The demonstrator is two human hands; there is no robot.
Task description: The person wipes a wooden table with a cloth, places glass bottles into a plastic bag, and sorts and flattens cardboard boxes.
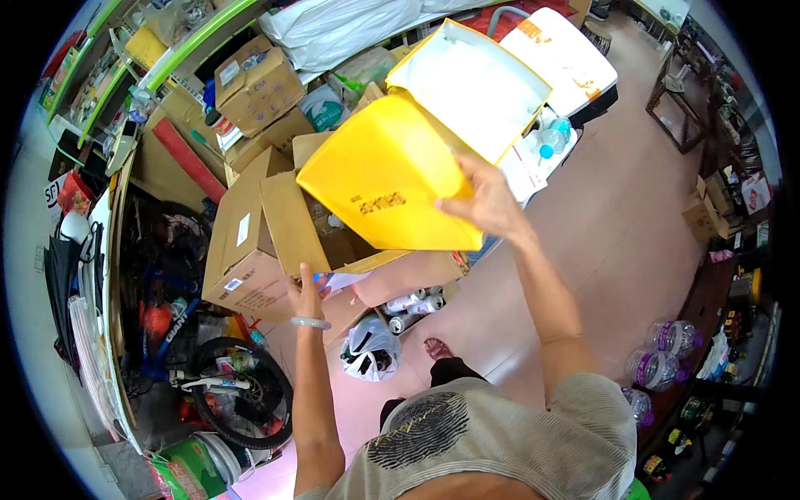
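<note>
My right hand is closed on the edge of a yellow box, with the thumb on its printed yellow face. Its white-lined part lies open behind that face; whether the two parts are joined, I cannot tell. The yellow face is tilted over an open cardboard box, hiding part of the opening. At the near side, my left hand grips the cardboard box's flap by its lower corner. A pale bangle circles the left wrist.
Below the box, drink cans lie beside a white plastic bag. A bicycle wheel is at the lower left. Another carton sits by the green-edged shelves. Large clear bottles stand on the right.
</note>
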